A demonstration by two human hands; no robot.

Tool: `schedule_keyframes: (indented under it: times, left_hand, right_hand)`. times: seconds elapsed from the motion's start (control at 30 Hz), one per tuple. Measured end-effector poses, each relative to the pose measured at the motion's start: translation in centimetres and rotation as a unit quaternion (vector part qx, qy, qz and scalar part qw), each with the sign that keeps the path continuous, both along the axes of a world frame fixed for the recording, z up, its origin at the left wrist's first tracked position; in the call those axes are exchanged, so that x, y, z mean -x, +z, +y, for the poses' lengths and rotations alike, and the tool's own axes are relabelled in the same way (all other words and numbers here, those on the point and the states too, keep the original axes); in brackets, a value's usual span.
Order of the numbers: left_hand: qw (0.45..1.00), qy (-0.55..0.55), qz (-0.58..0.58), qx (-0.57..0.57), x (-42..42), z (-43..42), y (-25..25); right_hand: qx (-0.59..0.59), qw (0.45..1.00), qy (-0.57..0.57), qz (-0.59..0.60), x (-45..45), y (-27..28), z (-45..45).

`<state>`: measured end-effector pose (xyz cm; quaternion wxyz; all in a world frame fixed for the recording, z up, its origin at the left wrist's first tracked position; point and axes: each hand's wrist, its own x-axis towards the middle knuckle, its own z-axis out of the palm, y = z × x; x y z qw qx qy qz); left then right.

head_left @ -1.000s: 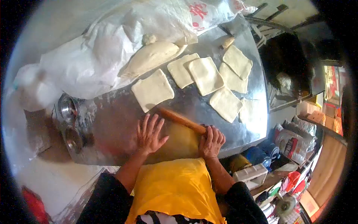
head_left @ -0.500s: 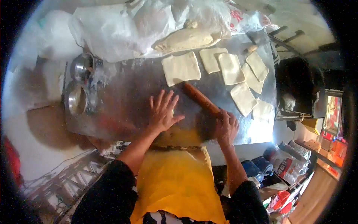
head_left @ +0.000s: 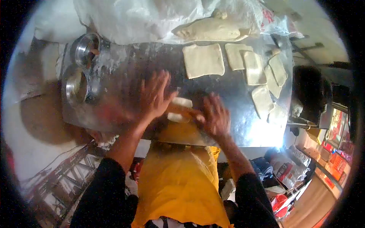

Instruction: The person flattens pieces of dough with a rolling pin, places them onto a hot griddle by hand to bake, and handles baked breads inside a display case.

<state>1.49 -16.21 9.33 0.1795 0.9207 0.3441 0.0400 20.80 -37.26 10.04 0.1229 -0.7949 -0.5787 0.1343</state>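
While 2 hands [head_left: 155, 97] [head_left: 217, 117], fingers extended, lie over 1 rolling pin [head_left: 183, 110], 1 dough piece [head_left: 181, 102] underneath, 7 sheets [head_left: 203, 60] beyond

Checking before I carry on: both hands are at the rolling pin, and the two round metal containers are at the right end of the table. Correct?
Not quite: the head view shows the two round metal containers at the table's left end. The left hand and right hand are indeed at the rolling pin.

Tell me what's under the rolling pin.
Pale dough shows on the far and near sides of the rolling pin. The strip directly beneath is covered, so whether it's one piece cannot be seen.
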Motion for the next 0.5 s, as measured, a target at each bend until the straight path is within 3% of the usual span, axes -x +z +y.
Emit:
schedule_keyframes:
  times: [0.1,0.17,0.23,0.43,0.5]
  left_hand:
    - [1.0,0.012,0.015,0.001,-1.0,0.8,0.6]
    - [0.999,-0.025,0.028,-0.035,0.9,-1.4,1.2]
    - [0.998,-0.042,0.048,-0.001,2.7,-3.8,1.0]
    - [1.0,0.012,-0.016,-0.02,-2.5,1.4,-1.5]
    - [0.996,-0.014,-0.034,-0.076,-3.6,2.7,-0.5]
  right_hand:
    - [-0.016,0.999,-0.026,-0.036,-1.7,0.8,3.7]
    - [-0.004,0.999,-0.05,0.014,0.6,-1.7,-0.4]
    - [0.01,0.996,-0.076,0.038,3.7,-2.2,-3.8]
    - [0.0,0.995,-0.092,-0.048,-3.0,-0.8,5.9]
    - [-0.004,0.995,-0.098,-0.036,-2.0,-1.7,4.6]
